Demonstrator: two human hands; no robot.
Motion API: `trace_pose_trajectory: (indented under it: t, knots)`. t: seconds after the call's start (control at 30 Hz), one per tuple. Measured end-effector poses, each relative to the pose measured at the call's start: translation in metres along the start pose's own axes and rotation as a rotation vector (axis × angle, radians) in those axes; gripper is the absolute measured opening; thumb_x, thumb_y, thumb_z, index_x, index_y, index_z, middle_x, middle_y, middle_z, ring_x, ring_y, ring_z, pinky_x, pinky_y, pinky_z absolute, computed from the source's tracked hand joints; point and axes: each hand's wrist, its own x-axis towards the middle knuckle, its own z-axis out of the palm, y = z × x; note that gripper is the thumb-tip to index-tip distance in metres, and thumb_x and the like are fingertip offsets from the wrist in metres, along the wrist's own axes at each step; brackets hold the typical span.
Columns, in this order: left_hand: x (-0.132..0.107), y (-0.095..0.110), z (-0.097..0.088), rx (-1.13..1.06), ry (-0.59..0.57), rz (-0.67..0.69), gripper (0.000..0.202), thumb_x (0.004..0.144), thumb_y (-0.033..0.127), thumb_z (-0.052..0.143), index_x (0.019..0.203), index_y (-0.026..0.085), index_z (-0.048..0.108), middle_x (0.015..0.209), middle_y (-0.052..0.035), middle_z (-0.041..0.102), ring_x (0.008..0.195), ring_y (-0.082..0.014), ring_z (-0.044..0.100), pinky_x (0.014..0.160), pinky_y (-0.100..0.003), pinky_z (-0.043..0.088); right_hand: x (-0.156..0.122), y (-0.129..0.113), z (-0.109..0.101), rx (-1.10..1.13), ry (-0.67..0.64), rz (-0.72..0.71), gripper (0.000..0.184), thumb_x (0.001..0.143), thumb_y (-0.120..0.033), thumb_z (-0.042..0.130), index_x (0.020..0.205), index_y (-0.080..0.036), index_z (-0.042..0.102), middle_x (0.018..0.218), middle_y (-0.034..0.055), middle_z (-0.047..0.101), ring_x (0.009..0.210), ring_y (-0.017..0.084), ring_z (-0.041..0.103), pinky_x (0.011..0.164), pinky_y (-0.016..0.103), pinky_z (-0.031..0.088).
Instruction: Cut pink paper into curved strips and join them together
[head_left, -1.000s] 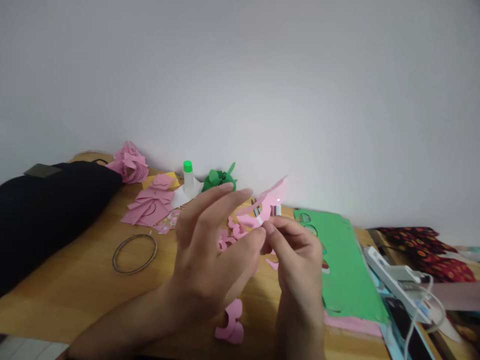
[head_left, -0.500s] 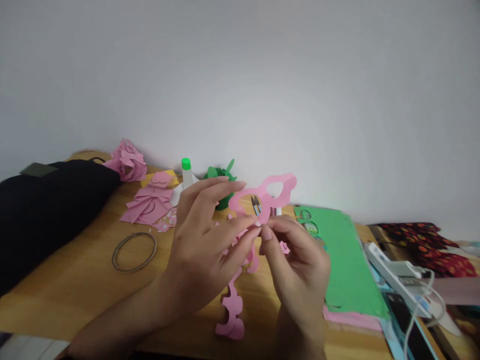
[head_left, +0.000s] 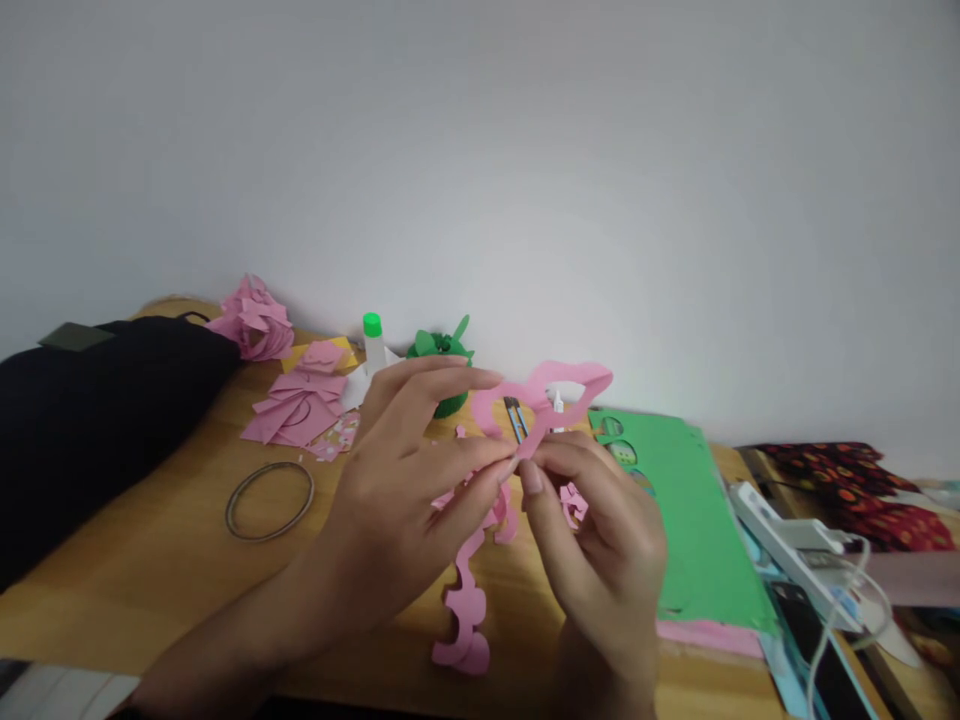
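Note:
Between my two hands is a pink paper cutout (head_left: pixel 529 440) with two open loops, held up above the table. My left hand (head_left: pixel 420 480) pinches its lower end between thumb and forefinger, while the other fingers stretch out above. My right hand (head_left: pixel 600 530) grips the same end from the right, thumb against curled forefinger; the fingertips of both hands nearly meet. A wavy pink paper strip (head_left: pixel 466 605) lies on the table below them. Through the left loop a pair of dark-tipped blue tools (head_left: pixel 517 420) shows, partly hidden.
To the left lie a metal ring (head_left: pixel 270 502), stacked pink papers (head_left: pixel 296 405) and a black bag (head_left: pixel 105 420). A glue stick (head_left: pixel 373 340) and a green paper piece (head_left: pixel 439 345) stand behind. Green sheets (head_left: pixel 705 530) and a white power strip (head_left: pixel 795 555) are on the right.
The pink cutout has shifted slightly right and turned, its right loop now pointing more outward. Both hands keep their pinch on its lower end, the right hand a little farther right.

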Motion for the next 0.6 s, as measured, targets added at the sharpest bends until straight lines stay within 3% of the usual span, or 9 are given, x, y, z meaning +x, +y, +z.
trace_pose_trajectory:
  t: [0.2,0.4,0.6]
  knots:
    - [0.0007,-0.0013,-0.0038,-0.091,-0.101,-0.055,0.018,0.091,0.020,0.056,0.088,0.029,0.071,0.117,-0.0024,0.064,0.113,-0.0224,0.057,0.098,-0.042,0.050,-0.0021,-0.0008,-0.0022,0.003,-0.004,0.008,0.020,0.087,-0.006,0.056,0.097,-0.022,0.063,0.083,0.0003,0.065,0.073,0.014,0.061,0.064,0.028,0.047]
    - [0.0019,-0.0014,-0.0026,-0.079,-0.045,-0.022,0.012,0.090,0.023,0.061,0.086,0.029,0.071,0.117,-0.0029,0.064,0.115,-0.0226,0.055,0.099,-0.041,0.049,-0.0011,-0.0013,-0.0048,-0.028,-0.018,-0.030,0.021,0.087,-0.005,0.056,0.099,-0.022,0.062,0.085,-0.0002,0.066,0.077,0.014,0.061,0.068,0.028,0.047]
    - [0.0022,-0.0042,-0.0045,-0.105,-0.096,-0.004,0.020,0.091,0.015,0.054,0.089,0.027,0.070,0.117,-0.0034,0.064,0.115,-0.0207,0.055,0.099,-0.040,0.049,-0.0024,-0.0012,-0.0057,-0.023,-0.028,-0.010,0.019,0.088,-0.005,0.056,0.097,-0.021,0.061,0.086,-0.0006,0.065,0.078,0.012,0.060,0.070,0.027,0.046]
